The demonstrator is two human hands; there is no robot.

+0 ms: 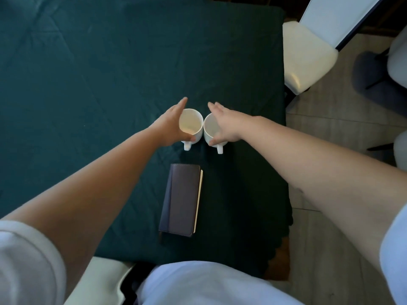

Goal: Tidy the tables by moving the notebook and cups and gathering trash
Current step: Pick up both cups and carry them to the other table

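Head view: left hand (170, 126) and right hand (222, 124), spread wide, cup white mugs (191, 125) at notebook's (181, 200) 12 o'clock; best close both fully before lifting

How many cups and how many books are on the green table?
Cups: 2, a left cup and a right cup
Notebook: 1
Total: 3
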